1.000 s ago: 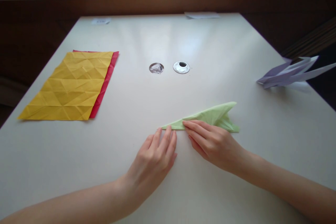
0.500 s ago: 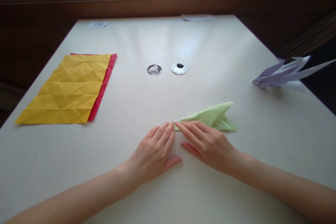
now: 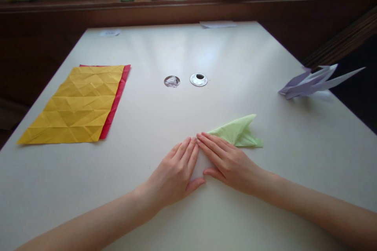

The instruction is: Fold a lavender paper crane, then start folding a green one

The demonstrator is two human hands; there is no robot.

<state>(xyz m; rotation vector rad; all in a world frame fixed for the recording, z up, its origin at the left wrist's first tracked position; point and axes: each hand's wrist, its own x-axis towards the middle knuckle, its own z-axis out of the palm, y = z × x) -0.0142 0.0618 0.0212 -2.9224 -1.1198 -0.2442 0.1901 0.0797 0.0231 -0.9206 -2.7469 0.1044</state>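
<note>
From the head view, I saw my left hand (image 3: 173, 172) lying flat on the pale surface (image 3: 182, 47), fingers straight and together, its grip holding nothing. My right hand (image 3: 228, 160) lay flat too, fingertips meeting those of the left, pressing down on the near, narrow end of the green folded paper (image 3: 238, 131), grip spread rather than closed. The green paper rested on the surface just beyond my right hand, its wider end pointing right. A creased yellow sheet (image 3: 76, 106) lay over a red sheet (image 3: 119, 94) at the left, well apart. A purple folded paper (image 3: 312, 82) sat near the right edge.
</note>
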